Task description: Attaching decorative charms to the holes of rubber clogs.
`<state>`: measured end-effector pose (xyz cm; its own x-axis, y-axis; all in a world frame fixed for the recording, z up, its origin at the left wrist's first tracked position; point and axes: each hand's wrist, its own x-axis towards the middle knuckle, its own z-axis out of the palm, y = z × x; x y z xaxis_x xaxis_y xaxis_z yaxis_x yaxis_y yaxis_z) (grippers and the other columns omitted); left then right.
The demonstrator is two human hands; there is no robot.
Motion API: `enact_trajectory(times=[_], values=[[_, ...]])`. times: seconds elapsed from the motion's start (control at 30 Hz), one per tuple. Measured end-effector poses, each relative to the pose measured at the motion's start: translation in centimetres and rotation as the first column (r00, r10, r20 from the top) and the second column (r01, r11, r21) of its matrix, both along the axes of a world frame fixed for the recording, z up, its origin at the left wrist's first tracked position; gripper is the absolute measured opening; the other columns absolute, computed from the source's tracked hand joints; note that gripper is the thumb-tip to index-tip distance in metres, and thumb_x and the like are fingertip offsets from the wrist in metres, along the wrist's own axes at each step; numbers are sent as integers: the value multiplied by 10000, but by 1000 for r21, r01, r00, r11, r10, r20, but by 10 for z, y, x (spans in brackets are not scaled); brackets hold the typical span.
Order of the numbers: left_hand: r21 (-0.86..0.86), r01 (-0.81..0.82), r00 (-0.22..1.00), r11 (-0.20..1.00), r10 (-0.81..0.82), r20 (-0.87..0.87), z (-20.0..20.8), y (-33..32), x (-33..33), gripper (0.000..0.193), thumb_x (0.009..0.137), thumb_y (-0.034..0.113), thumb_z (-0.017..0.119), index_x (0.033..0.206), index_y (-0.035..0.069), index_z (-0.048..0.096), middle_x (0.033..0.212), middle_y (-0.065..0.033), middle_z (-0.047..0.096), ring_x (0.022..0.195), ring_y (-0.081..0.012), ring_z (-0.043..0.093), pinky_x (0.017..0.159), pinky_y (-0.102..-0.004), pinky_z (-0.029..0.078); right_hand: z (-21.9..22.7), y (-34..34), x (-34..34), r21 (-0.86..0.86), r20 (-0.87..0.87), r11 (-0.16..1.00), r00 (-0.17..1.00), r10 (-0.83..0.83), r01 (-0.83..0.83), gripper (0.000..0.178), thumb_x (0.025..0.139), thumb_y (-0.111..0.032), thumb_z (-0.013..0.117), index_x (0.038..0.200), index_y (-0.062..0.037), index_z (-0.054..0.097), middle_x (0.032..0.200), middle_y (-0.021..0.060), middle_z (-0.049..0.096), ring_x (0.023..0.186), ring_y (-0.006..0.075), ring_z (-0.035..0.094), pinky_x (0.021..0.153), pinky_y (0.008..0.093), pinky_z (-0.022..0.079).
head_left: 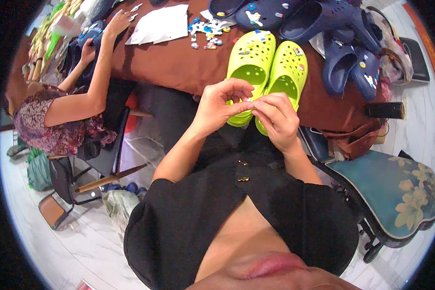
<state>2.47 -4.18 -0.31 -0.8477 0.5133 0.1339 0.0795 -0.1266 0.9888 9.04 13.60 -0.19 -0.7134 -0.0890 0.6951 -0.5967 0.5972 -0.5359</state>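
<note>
My left hand [218, 107] and my right hand [279, 120] meet over the heel end of a pair of lime-green clogs. Fingertips of both pinch together on something tiny and pale, too small to make out. The left green clog [258, 48] carries several small charms on its holed toe. On the right green clog [289, 57] a couple of charms show near the toe. Both clogs lie side by side on the brown tablecloth [179, 67], toes pointing away from me, their heels partly hidden behind my hands. A heap of loose charms [209, 30] sits beyond, to the left.
White paper sheets [158, 24] lie left of the charms. Several navy clogs [347, 63] crowd the table's far right. At the left, another person's arm [97, 79] reaches over the table, hands near dark clogs. A teal floral chair [384, 193] stands at my right.
</note>
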Motion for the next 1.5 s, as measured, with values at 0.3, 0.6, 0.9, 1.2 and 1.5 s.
enact_trajectory(times=[0.3, 0.6, 0.9, 1.2, 1.5], values=[[-2, 55, 995, 998, -55, 78, -6, 25, 3, 303, 829, 15, 769, 1098, 0, 631, 982, -47, 673, 926, -106, 646, 821, -260, 540, -5, 17, 6, -126, 82, 991, 996, -42, 52, 260, 711, 15, 793, 946, -36, 692, 916, 96, 659, 832, 272, 630, 719, 359, 515], [-260, -332, 723, 907, 67, -688, -6, 40, -1, 232, 789, 25, 751, 1009, 51, 683, 987, -88, 673, 853, -244, 691, 757, -333, 557, -11, 64, -4, -96, 68, 922, 927, -370, 375, 182, 744, 16, 780, 903, -20, 699, 908, 109, 672, 839, 263, 642, 738, 354, 516], [-524, -357, 623, 773, -221, -750, -23, 71, -2, 428, 791, 247, 755, 1185, 111, 656, 1094, -258, 544, 1032, -430, 560, 859, -490, 493, -34, 112, -83, -147, 181, 876, 883, -433, 460, 123, 780, -73, 762, 876, -30, 699, 835, 76, 651, 792, 227, 591, 736, 337, 474], [-616, -385, 658, 687, -264, -705, -42, 80, -15, 337, 859, 204, 641, 1193, 160, 652, 902, -181, 570, 866, -367, 591, 745, -468, 494, -44, 113, -112, 71, 309, 892, 841, -444, 446, 159, 752, -165, 780, 853, -57, 721, 843, 77, 659, 861, 269, 585, 783, 389, 473], [-628, -384, 671, 677, -264, -693, -45, 79, -15, 328, 841, 165, 615, 1166, 156, 658, 916, -176, 575, 895, -359, 595, 743, -466, 494, -36, 106, -116, 63, 320, 924, 869, -377, 377, 132, 756, -136, 763, 842, -49, 713, 830, 85, 647, 800, 269, 592, 763, 383, 486]])
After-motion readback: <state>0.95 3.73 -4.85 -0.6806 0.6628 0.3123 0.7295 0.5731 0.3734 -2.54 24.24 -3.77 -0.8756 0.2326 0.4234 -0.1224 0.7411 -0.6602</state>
